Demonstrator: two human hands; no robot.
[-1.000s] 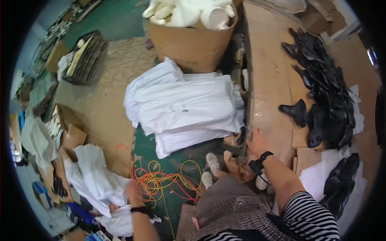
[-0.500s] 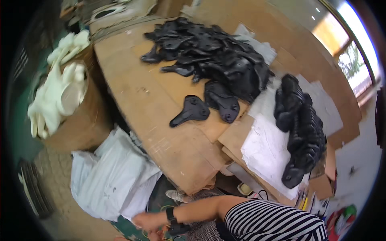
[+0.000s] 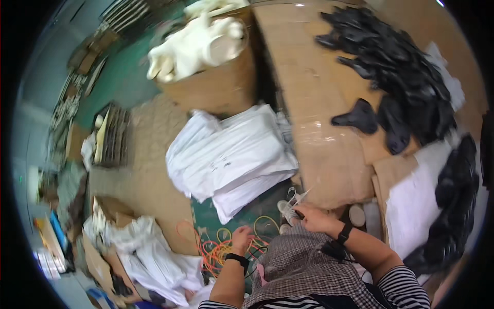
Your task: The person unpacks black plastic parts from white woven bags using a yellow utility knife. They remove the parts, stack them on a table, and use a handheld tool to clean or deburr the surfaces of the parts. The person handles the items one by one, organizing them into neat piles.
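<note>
My right hand (image 3: 316, 219), a dark band on its wrist, is closed on a small dark object (image 3: 299, 213). Thin pale loops (image 3: 295, 195) rise beside it, over my light shoe (image 3: 286, 210); I cannot make out what they belong to. Left of my body, my left hand (image 3: 241, 240) hangs with loosely bent fingers and nothing visible in them. Beneath and beside it, orange and yellow cords (image 3: 220, 255) lie tangled on the green floor. A stack of white sacks (image 3: 234, 157) lies just ahead of my hands.
A cardboard-covered table (image 3: 327, 175) on the right bears a heap of black molded parts (image 3: 391, 62) and a row of similar parts (image 3: 453, 206). White gloves (image 3: 198, 49) fill a tall carton (image 3: 216, 87) ahead. White sheeting (image 3: 159, 262) lies low left; a slatted crate (image 3: 113, 136) stands farther off.
The view has swung left, so the table sits farther right. My hands, close together at the lower edge before, are now apart, with the right one holding the dark object.
</note>
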